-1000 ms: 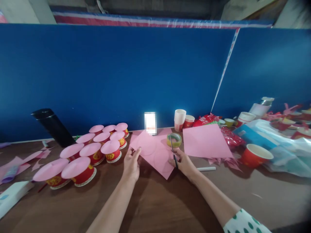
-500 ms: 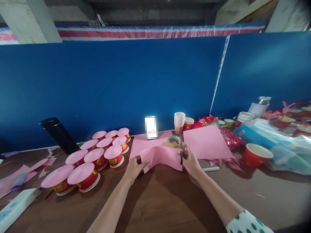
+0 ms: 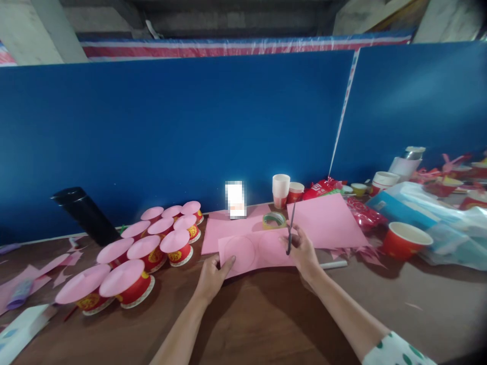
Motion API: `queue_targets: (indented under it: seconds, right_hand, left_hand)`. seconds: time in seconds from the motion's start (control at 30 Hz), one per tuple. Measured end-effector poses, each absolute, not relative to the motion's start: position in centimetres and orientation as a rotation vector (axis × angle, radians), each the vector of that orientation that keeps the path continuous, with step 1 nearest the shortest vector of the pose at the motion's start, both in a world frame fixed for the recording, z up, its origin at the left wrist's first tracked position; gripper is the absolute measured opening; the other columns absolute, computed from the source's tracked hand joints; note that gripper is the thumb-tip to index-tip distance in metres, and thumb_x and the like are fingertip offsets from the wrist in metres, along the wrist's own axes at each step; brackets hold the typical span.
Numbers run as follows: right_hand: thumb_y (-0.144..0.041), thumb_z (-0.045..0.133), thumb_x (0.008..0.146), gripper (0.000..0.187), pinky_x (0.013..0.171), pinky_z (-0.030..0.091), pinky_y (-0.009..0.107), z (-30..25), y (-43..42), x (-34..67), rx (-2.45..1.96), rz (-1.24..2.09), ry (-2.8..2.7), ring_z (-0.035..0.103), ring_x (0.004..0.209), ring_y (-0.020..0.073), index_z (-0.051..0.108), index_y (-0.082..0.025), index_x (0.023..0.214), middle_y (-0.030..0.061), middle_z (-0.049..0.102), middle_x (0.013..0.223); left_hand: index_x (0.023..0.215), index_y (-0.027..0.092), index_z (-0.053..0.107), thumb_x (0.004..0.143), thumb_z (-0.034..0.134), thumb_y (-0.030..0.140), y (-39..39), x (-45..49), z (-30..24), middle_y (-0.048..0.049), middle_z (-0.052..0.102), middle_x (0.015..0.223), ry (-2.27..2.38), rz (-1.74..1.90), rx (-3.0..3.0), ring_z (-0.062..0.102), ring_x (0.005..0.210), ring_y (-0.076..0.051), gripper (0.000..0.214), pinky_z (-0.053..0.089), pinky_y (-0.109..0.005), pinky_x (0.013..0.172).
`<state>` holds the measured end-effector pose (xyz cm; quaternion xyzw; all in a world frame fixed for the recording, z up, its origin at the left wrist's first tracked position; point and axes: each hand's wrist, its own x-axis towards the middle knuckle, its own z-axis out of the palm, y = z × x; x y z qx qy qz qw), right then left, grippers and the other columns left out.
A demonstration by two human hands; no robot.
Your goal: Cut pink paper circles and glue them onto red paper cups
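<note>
**Pink sheet laid flat, scissors raised above it**

Since the earlier frame, the pink sheet has been flattened from a raised fold onto the table, and the scissors have been carried slightly to the right.

At the far left, a black flask is seen leaning against the blue board. Nearer, ten red cups topped with pink discs are grouped on the wood. The sheet is pale pink, roughly rectangular, with two circles faintly drawn side by side on it; it lies between the hands, partly over a second pink sheet. Its near left corner is pinned by the left hand, fingers loosely curled, thumb on the paper. A roll of tape lies just beyond it. The scissors are gripped by the right hand, fingers closed through the handles, blades together and pointing up and away. A third pink sheet lies to the right, and one open red cup stands further right.
</note>
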<state>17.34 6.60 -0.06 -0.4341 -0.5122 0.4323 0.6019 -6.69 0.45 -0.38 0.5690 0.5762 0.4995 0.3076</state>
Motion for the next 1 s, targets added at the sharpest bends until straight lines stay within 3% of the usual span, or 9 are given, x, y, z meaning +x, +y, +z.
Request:
queue_targets:
  seconds: [0.1,0.2,0.33,0.47,0.77,1.0]
  right_hand:
    - [-0.041,0.069,0.063,0.064,0.050,0.042,0.023,-0.2,6.8,17.5,-1.057,0.962,-1.195,0.053,0.061,0.0140,0.045,-0.018,0.118,-0.0011,0.058,0.070]
    - [-0.044,0.065,0.068,0.059,0.057,0.045,0.026,-0.4,7.0,17.7,-1.100,0.865,-1.186,0.056,0.068,0.0167,0.045,-0.017,0.116,0.0033,0.061,0.079]
    - [-0.043,0.061,0.074,0.046,0.064,0.044,0.025,0.1,5.9,17.3,-1.013,0.877,-1.308,0.055,0.077,0.0166,0.050,-0.018,0.110,0.0058,0.060,0.090]
    - [-0.038,0.058,0.079,0.035,0.054,0.038,0.021,1.1,3.8,16.7,-0.929,1.066,-1.589,0.046,0.062,0.0110,0.052,-0.019,0.107,0.0001,0.053,0.075]
    - [-0.038,0.056,0.079,0.029,0.050,0.036,0.021,0.1,2.2,15.4,-0.850,1.507,-1.902,0.043,0.056,0.0094,0.057,-0.017,0.098,-0.0021,0.050,0.064]
    - [-0.041,0.057,0.078,0.035,0.054,0.039,0.022,0.2,2.2,15.4,-0.849,1.589,-1.865,0.044,0.057,0.0095,0.056,-0.017,0.104,-0.0022,0.050,0.066]
  left_hand:
    - [0.048,0.015,0.053,0.068,0.064,0.042,0.5,-6.8,-0.7,0.0017,0.050,0.043,1.619,1.302,1.513,0.043,0.042,-0.010,0.035,0.030,-0.021,0.042]
    - [0.049,0.015,0.055,0.066,0.066,0.041,0.6,-7.0,-0.6,0.0013,0.049,0.040,1.634,1.312,1.431,0.043,0.039,-0.010,0.034,0.029,-0.021,0.039]
    - [0.070,0.012,0.064,0.065,0.067,0.042,0.8,-7.6,-0.1,-0.0012,0.059,0.056,1.529,1.520,1.166,0.049,0.047,-0.011,0.030,0.037,-0.021,0.043]
    - [0.089,0.012,0.063,0.066,0.067,0.042,1.0,-8.3,0.7,-0.0038,0.063,0.072,1.396,1.740,0.882,0.057,0.060,-0.013,0.038,0.042,-0.021,0.049]
    - [0.083,0.013,0.064,0.059,0.073,0.038,0.9,-9.1,2.1,-0.0014,0.065,0.071,1.295,1.827,0.689,0.058,0.060,-0.011,0.037,0.043,-0.020,0.050]
    - [0.092,0.011,0.066,0.064,0.070,0.041,0.7,-8.2,1.3,-0.0083,0.069,0.083,1.285,1.724,0.878,0.063,0.077,-0.019,0.042,0.047,-0.028,0.069]
